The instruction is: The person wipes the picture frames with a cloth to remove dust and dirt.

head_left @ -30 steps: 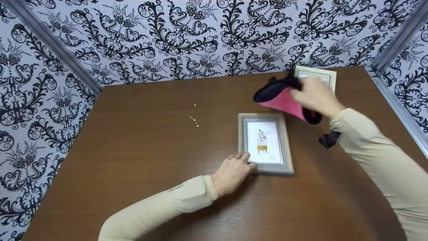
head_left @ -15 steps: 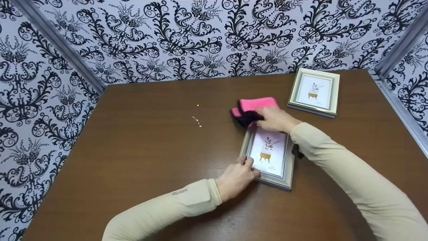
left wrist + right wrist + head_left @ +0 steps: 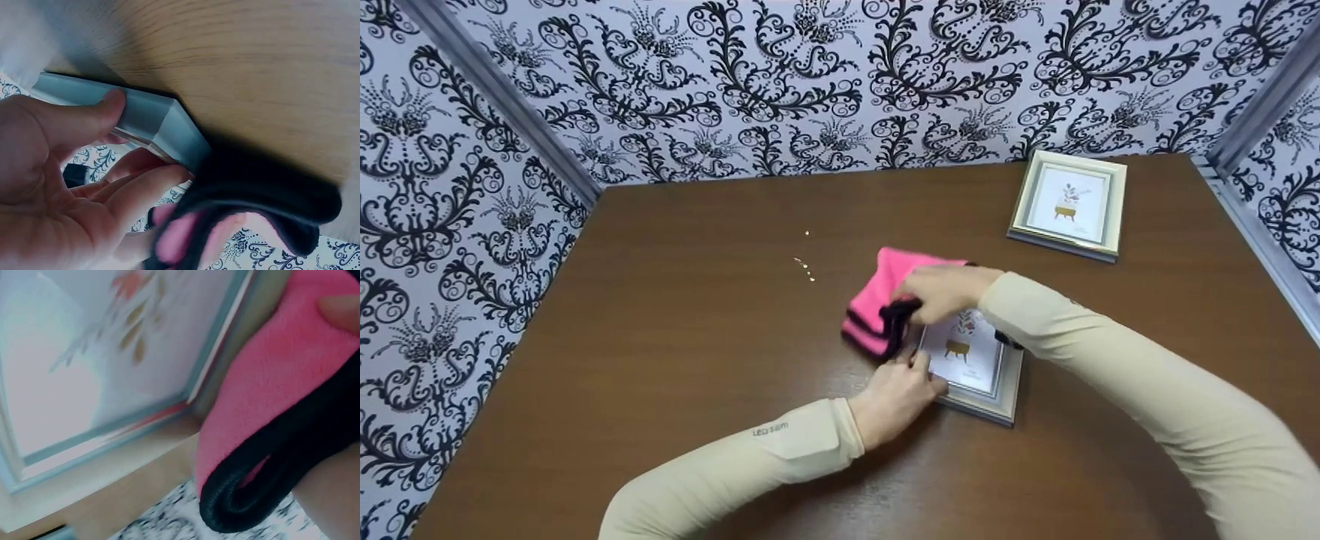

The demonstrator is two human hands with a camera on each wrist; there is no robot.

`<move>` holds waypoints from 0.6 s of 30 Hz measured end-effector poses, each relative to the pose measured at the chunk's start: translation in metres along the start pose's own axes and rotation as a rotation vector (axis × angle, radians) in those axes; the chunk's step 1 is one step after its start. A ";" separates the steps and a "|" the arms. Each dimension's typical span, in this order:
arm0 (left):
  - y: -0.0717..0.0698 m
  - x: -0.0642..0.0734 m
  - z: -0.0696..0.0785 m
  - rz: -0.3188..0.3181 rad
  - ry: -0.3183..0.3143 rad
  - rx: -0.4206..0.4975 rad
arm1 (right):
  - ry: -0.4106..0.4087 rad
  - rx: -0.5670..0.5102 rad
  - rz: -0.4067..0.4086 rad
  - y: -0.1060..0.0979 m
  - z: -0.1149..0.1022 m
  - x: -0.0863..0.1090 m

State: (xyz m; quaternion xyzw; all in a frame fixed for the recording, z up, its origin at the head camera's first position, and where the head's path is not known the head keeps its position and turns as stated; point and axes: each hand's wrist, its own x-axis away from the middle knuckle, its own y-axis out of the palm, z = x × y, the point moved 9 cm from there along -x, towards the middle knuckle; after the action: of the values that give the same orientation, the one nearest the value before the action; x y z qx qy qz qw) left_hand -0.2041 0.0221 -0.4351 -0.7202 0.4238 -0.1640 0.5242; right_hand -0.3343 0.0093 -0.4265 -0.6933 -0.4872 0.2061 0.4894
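A picture frame (image 3: 982,409) with a potted-flower print lies on the brown table in front of me. My left hand (image 3: 896,401) grips its near left corner; in the left wrist view the thumb presses the frame's side (image 3: 143,109) and the fingers reach over its face. My right hand (image 3: 949,291) holds a pink cloth (image 3: 889,274) with black edging, bunched and folded, over the frame's left side. That cloth (image 3: 253,382) lies along the frame's border in the right wrist view. The frame's far left part is hidden beneath cloth and hand.
A second, cream picture frame (image 3: 1117,202) with a similar print lies at the back right of the table (image 3: 675,322). Several small bright specks (image 3: 808,270) show left of the cloth. Patterned walls (image 3: 780,90) enclose the back and sides.
My right hand brought the cloth from above the far frame, down to the near frame's top edge, then along its left side. The left hand keeps its grip; the near frame has turned slightly.
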 end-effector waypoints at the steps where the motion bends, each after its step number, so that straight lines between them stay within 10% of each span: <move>1: -0.001 0.000 0.000 0.017 0.000 -0.006 | -0.023 0.006 -0.010 0.002 -0.006 0.000; 18: 0.000 0.002 0.002 0.027 0.005 0.002 | 0.241 0.417 0.124 -0.039 0.072 0.004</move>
State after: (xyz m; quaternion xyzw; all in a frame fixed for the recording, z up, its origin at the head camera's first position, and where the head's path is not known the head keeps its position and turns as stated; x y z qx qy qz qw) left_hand -0.2018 0.0212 -0.4366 -0.7134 0.4346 -0.1591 0.5261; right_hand -0.4064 0.0492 -0.4227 -0.6256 -0.3286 0.2476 0.6628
